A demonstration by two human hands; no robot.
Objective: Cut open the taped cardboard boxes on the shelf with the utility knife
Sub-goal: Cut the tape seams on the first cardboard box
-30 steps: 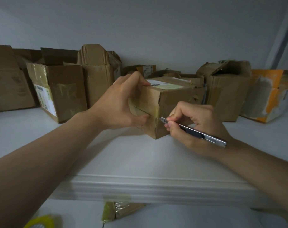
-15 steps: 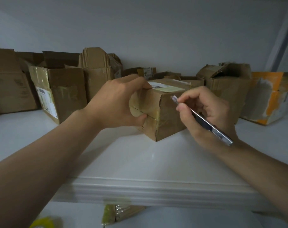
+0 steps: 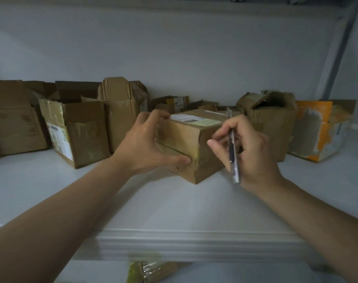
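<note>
A small taped cardboard box [image 3: 189, 137] with a white label on top stands on the white shelf [image 3: 174, 203], one corner turned toward me. My left hand [image 3: 147, 144] grips its left side, fingers over the top edge and thumb on the front face near the tape seam. My right hand [image 3: 247, 148] holds a slim metal utility knife [image 3: 233, 150] almost upright beside the box's right face. The blade tip points up, level with the box's top, off the cardboard.
Several more cardboard boxes line the back wall: opened brown ones on the left [image 3: 76, 127], a crumpled one [image 3: 270, 119] and an orange-and-white one [image 3: 321, 129] on the right. The shelf's moulded front edge [image 3: 184, 244] runs below my arms. A wrapped packet [image 3: 151, 270] lies underneath.
My right hand lifted the knife from the low front corner of the box and turned it from lying sideways to nearly upright by the right face. My left hand kept its hold.
</note>
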